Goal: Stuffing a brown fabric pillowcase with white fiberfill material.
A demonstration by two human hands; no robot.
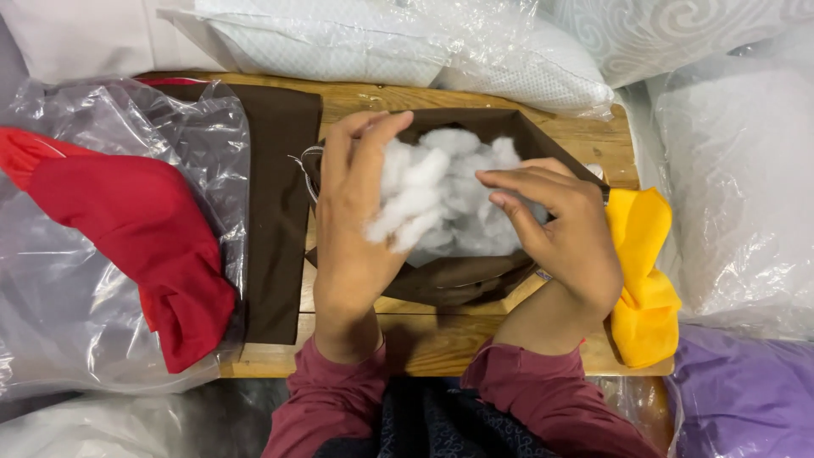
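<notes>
light: bright, even, overhead | shadows: soft under wrists | glare: on plastic bags [102, 288] | focus: sharp

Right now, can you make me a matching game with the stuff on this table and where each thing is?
Things:
1. white stuffing
2. red cloth
3. yellow cloth
4. purple cloth

Places:
A. lower right corner
B. on clear plastic at the left
C. inside the brown cover, between both hands
D. right edge of the wooden table, beside the right hand

Pairs: 1-C, 2-B, 3-D, 4-A
</notes>
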